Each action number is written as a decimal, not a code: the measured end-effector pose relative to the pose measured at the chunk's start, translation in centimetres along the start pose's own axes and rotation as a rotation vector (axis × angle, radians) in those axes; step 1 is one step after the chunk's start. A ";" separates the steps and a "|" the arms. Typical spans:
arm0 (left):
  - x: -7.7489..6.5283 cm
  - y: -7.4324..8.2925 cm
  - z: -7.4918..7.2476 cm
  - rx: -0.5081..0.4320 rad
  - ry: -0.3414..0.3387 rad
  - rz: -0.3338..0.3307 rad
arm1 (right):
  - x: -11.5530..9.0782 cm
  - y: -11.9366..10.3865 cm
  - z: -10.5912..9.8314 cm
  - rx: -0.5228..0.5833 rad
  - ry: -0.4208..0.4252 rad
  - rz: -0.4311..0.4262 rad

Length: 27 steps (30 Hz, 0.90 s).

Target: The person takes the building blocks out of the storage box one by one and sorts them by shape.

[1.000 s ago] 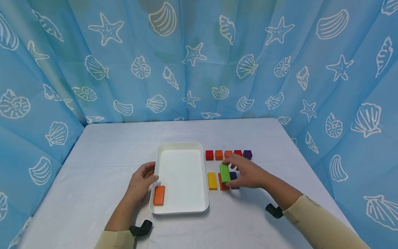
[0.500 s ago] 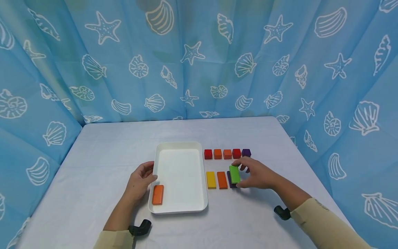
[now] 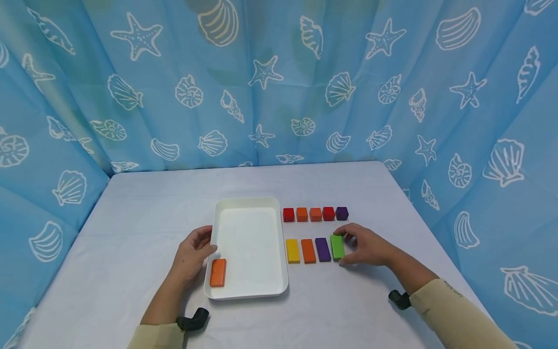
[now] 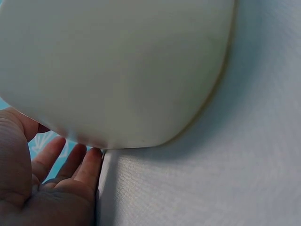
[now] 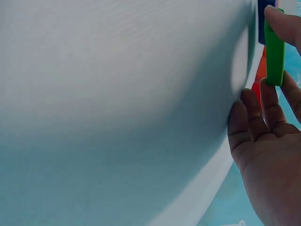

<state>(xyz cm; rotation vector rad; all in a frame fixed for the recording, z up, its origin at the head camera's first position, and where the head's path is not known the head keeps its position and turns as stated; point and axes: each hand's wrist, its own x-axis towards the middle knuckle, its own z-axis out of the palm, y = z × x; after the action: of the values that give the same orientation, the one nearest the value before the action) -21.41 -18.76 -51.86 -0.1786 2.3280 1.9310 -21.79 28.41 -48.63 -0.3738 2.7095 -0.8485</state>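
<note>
At the right end of a row of flat blocks, my right hand (image 3: 366,246) pinches a green rectangular block (image 3: 337,247) by its two short ends, between thumb and fingertips. The right wrist view shows the thumb on one end of the green block (image 5: 275,54) and fingertips at the other. My left hand (image 3: 190,254) grips the left side of a shallow white tray (image 3: 248,294), thumb over the rim and fingertips against the outer wall. Inside the tray's near left corner lies an orange rectangular block (image 3: 218,273). Left of the green block lie a purple block (image 3: 323,249), an orange-red block (image 3: 308,251) and a yellow block (image 3: 293,251).
Behind the flat blocks runs a row of small cubes: a red cube (image 3: 288,214), orange ones, another red cube (image 3: 329,213) and a purple cube (image 3: 342,213). A white cloth covers the table (image 3: 152,203). A blue shell-print curtain (image 3: 261,97) hangs behind and at both sides.
My right hand has carried the green block rightward, from over the orange-red and purple blocks to the row's right end, and lowered it. The left hand stays at the tray.
</note>
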 end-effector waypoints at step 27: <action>0.0 -0.2 -0.2 -0.032 -0.028 0.018 | 0.6 0.8 0.2 -0.042 -0.052 0.001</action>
<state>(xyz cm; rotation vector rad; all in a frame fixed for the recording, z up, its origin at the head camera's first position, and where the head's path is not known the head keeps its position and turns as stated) -21.43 -19.01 -51.99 -0.1337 2.2904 1.9666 -22.42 28.73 -49.31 -0.3978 2.6826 -0.7711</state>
